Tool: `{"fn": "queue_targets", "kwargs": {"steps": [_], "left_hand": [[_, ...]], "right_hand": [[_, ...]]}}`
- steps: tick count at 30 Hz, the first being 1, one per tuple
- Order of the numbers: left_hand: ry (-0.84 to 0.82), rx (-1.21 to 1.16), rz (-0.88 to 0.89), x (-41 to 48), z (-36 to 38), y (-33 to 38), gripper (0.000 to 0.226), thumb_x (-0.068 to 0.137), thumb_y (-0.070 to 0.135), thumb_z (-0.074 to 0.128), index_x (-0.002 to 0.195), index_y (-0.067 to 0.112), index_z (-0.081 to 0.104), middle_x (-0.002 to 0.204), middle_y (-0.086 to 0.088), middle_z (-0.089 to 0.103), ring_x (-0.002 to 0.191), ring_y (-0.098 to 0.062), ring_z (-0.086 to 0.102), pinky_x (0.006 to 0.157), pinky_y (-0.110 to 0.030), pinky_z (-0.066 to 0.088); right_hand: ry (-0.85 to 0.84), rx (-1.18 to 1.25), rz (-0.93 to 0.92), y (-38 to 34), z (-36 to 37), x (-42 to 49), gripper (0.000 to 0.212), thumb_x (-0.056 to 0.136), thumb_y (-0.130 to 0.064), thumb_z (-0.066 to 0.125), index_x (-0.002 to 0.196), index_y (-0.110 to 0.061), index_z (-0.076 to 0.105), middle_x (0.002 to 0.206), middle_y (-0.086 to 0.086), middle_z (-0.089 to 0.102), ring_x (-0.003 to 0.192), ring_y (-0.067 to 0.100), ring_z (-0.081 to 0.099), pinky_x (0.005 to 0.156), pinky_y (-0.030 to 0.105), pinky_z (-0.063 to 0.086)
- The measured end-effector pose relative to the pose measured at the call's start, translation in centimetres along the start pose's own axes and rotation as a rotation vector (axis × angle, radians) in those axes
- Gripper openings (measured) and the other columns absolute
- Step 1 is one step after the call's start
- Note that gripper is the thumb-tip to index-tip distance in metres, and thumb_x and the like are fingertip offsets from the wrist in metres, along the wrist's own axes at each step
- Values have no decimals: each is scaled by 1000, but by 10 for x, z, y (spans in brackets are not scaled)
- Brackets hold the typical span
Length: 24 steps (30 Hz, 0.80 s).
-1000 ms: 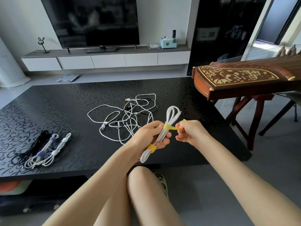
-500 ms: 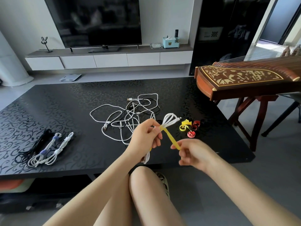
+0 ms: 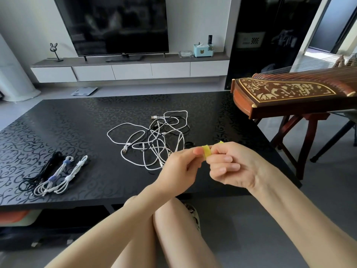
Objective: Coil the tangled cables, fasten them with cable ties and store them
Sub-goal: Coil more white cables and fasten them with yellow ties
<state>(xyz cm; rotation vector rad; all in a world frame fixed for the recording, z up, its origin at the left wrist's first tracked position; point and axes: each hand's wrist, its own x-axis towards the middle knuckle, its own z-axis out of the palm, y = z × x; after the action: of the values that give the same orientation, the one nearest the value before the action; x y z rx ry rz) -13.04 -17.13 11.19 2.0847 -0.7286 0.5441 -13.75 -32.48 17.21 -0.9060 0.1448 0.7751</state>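
Observation:
Both hands meet over the table's front edge. My left hand [image 3: 179, 167] and my right hand [image 3: 229, 165] pinch a yellow cable tie [image 3: 206, 151] between their fingertips. The coiled white cable that the tie wraps is hidden behind the hands. A tangle of white and black cables [image 3: 154, 138] lies on the black patterned table [image 3: 77, 122], just beyond my left hand. Three coiled, tied cables [image 3: 54, 176], one black and two white, lie at the table's front left.
A wooden stringed instrument [image 3: 289, 95] on a stand overhangs the table's right side. A small piece of yellow tie [image 3: 221, 142] peeks above my right hand. Beyond the table stand a TV [image 3: 116, 26] and a low white cabinet [image 3: 131, 70].
My right hand has come up from the lower right to meet the left, bringing the yellow tie's loose tail in. The white coil, visible before, is now hidden behind the hands.

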Motion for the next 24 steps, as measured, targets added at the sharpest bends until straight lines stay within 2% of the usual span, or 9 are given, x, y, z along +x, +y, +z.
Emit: {"fn": "queue_targets", "kwargs": {"steps": [5, 8, 11, 13, 15, 17, 18, 21, 24], "left_hand": [[-20, -91, 75, 2, -1, 4, 6, 82, 5, 62, 79, 1, 65, 61, 8, 54, 57, -2, 45, 57, -6, 33], [9, -114, -97, 7, 4, 5, 13, 85, 9, 63, 72, 9, 62, 55, 3, 54, 50, -6, 42, 51, -11, 31], [1, -339, -351, 12, 3, 5, 26, 89, 10, 63, 65, 15, 55, 52, 4, 53, 44, -7, 39, 47, -17, 32], [1, -568, -500, 18, -3, 4, 26, 89, 8, 62, 64, 14, 57, 54, -1, 57, 42, -10, 42, 42, -18, 32], [-24, -772, -628, 23, -10, 3, 30, 90, 7, 61, 61, 15, 60, 55, -6, 58, 40, -10, 42, 38, -17, 30], [-73, -970, -713, 28, -14, 2, 37, 91, 3, 56, 56, 15, 61, 55, -8, 57, 39, -10, 43, 36, -16, 31], [-96, -1069, -741, 30, -15, 1, 37, 91, 1, 54, 56, 13, 60, 55, -9, 56, 39, -9, 43, 36, -16, 31], [-145, -1246, -782, 33, -17, 2, 28, 87, 2, 54, 60, 8, 56, 56, -9, 54, 38, -9, 42, 34, -15, 32], [-136, -1308, -798, 32, -19, 0, 18, 80, 7, 57, 62, 5, 52, 58, -8, 53, 40, -7, 42, 34, -14, 33]], "right_hand": [[-42, 123, 20, -9, 4, -2, 41, 80, 3, 29, 83, 5, 70, 32, -4, 30, 19, 5, 26, 29, 14, 34], [-57, 125, -1, -14, 3, -6, 39, 82, 1, 32, 107, 4, 61, 36, -4, 35, 22, 5, 30, 32, 15, 38], [-66, 42, -110, -22, -7, -17, 43, 84, -10, 44, 123, 2, 55, 40, -2, 40, 26, 5, 36, 35, 19, 42], [18, -68, -281, -27, -19, -22, 41, 84, -15, 51, 122, -1, 59, 42, -2, 40, 28, 5, 35, 35, 20, 41], [224, -286, -524, -27, -32, -18, 31, 91, -13, 50, 118, -9, 65, 46, -1, 44, 34, 6, 33, 40, 21, 38], [429, -520, -650, -20, -38, -7, 30, 94, -9, 48, 113, -24, 67, 61, 1, 56, 47, 8, 44, 54, 27, 42], [454, -603, -648, -16, -38, -1, 31, 94, -10, 49, 110, -30, 66, 74, 1, 63, 58, 11, 53, 64, 31, 45], [233, -702, -561, 0, -32, 13, 24, 94, -15, 51, 107, -22, 70, 106, 4, 69, 90, 16, 64, 81, 32, 51], [199, -698, -626, 8, -22, 24, 21, 95, -11, 52, 98, -11, 73, 84, 2, 71, 75, 13, 63, 68, 24, 51]]}}
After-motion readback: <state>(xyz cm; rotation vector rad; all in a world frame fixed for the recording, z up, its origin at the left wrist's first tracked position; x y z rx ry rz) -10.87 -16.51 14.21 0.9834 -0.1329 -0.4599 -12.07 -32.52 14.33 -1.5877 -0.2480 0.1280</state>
